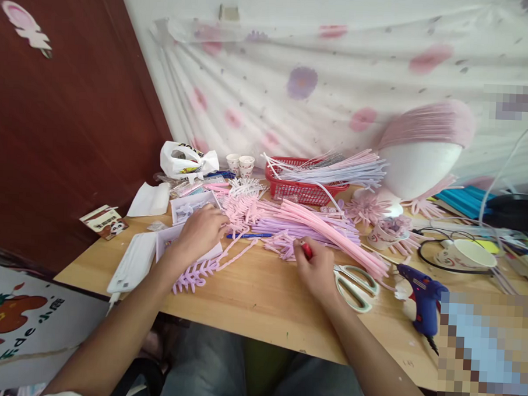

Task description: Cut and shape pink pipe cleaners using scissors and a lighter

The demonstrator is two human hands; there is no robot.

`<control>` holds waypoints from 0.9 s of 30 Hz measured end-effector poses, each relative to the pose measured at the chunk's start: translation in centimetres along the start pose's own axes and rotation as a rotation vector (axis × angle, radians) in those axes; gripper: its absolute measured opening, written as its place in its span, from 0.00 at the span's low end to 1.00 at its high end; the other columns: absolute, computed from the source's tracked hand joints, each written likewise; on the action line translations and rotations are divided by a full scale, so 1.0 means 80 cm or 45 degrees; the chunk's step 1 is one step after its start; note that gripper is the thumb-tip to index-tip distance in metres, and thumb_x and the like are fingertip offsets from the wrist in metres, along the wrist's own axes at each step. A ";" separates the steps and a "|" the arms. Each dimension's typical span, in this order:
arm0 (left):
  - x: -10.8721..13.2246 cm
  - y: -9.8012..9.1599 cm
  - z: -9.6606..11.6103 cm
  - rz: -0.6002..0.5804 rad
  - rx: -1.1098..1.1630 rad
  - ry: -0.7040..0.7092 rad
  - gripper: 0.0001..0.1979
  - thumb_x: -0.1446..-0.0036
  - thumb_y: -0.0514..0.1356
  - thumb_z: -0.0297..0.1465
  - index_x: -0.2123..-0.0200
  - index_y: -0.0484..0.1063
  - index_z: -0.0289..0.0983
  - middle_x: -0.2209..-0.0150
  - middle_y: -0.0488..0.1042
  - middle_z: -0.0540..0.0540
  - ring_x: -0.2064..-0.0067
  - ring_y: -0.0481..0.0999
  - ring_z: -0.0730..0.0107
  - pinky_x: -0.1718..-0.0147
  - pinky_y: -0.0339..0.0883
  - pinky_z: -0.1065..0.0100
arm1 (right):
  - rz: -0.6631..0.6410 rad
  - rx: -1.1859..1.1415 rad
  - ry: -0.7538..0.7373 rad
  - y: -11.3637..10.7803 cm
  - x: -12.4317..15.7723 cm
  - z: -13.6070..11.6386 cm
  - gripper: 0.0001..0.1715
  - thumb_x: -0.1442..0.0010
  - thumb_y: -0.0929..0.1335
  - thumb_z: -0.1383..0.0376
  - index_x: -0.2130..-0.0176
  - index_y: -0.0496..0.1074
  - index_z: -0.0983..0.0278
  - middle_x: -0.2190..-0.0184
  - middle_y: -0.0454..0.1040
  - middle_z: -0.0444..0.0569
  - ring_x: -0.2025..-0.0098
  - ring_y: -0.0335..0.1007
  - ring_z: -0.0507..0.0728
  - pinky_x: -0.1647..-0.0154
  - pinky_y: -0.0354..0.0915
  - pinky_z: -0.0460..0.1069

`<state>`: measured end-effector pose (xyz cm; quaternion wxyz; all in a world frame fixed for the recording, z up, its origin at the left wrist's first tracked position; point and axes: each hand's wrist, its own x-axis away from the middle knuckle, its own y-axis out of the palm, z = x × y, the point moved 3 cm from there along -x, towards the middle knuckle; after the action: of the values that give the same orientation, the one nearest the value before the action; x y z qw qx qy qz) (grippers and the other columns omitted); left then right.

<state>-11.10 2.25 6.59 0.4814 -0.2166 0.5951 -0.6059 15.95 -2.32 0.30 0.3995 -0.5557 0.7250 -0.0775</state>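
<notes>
Left side of the worktop: the left hand [201,230] sits curled over the white tray [163,243], fingertips at the pink pipe cleaners [315,220]. Whether it grips anything, I can't tell. Mid-worktop, the right hand [317,269] is closed round a red-handled tool [306,250] at the pile's near edge. Just right, scissors [357,285] lie flat, then a blue glue gun [422,299] nearer the front edge.

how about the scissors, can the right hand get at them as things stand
Probably yes: the scissors lie flat just beside the right hand with nothing between them, though that hand holds a small red thing.
</notes>
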 end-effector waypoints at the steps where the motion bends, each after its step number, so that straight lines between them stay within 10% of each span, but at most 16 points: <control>1: 0.006 0.006 0.011 -0.034 -0.093 0.015 0.12 0.37 0.57 0.31 0.68 0.79 0.38 0.67 0.78 0.42 0.59 0.72 0.57 0.56 0.65 0.58 | -0.073 0.041 -0.099 0.002 0.003 -0.006 0.20 0.37 0.63 0.62 0.78 0.54 0.61 0.82 0.55 0.39 0.77 0.51 0.50 0.74 0.47 0.47; 8: 0.054 0.062 0.078 -0.359 -0.368 -0.031 0.14 0.37 0.51 0.22 0.60 0.77 0.34 0.59 0.77 0.40 0.54 0.75 0.56 0.57 0.68 0.60 | -0.362 0.214 -0.239 0.018 0.016 -0.014 0.10 0.36 0.62 0.66 0.71 0.65 0.62 0.74 0.71 0.46 0.73 0.65 0.54 0.70 0.52 0.47; 15: 0.049 0.053 0.074 -0.312 -0.454 -0.188 0.17 0.37 0.51 0.21 0.53 0.77 0.35 0.55 0.77 0.36 0.49 0.74 0.52 0.56 0.69 0.60 | -0.707 0.559 -0.262 0.035 0.033 -0.037 0.08 0.35 0.64 0.61 0.62 0.69 0.63 0.64 0.76 0.50 0.68 0.70 0.56 0.71 0.49 0.49; 27: 0.041 0.055 0.084 -0.502 -0.539 -0.297 0.21 0.38 0.46 0.16 0.49 0.72 0.30 0.56 0.77 0.31 0.56 0.80 0.49 0.64 0.75 0.57 | -0.614 0.676 -0.443 0.039 0.063 -0.060 0.08 0.33 0.65 0.63 0.59 0.72 0.64 0.61 0.73 0.54 0.59 0.66 0.61 0.59 0.59 0.53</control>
<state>-5.49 -3.23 2.79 0.3639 -0.4914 0.5953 -0.5213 10.11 -7.10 -0.74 0.6165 -0.5923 0.4499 -0.2583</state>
